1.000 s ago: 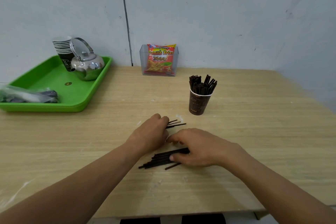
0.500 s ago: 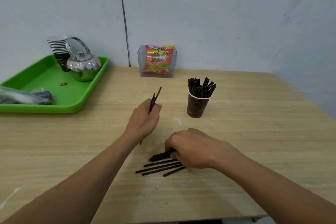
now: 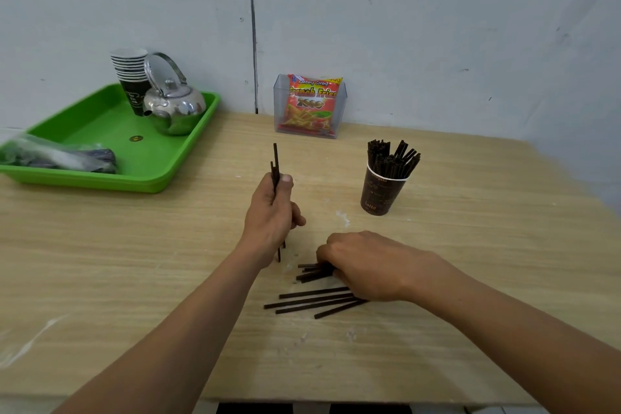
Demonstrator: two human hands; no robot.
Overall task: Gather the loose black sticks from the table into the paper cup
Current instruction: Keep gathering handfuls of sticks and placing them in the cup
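Far left on my desk (image 3: 100,262) sits a green tray (image 3: 111,148). It carries a steel kettle (image 3: 173,107), a stack of paper cups (image 3: 131,77) just behind it, and a clear plastic bag (image 3: 57,156) near its front. A clear holder (image 3: 309,107) with 1 snack packet (image 3: 312,102) stands against the wall (image 3: 437,27).

1 paper cup (image 3: 383,191), 1 kettle (image 3: 174,107), 1 tray (image 3: 100,118), 2 hands (image 3: 272,208)

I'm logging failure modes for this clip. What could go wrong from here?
The paper cup is already crowded with sticks, so pushing in the upright bundle held by the left hand could tip the cup. The right hand covers only part of the loose sticks, and some may get left behind.
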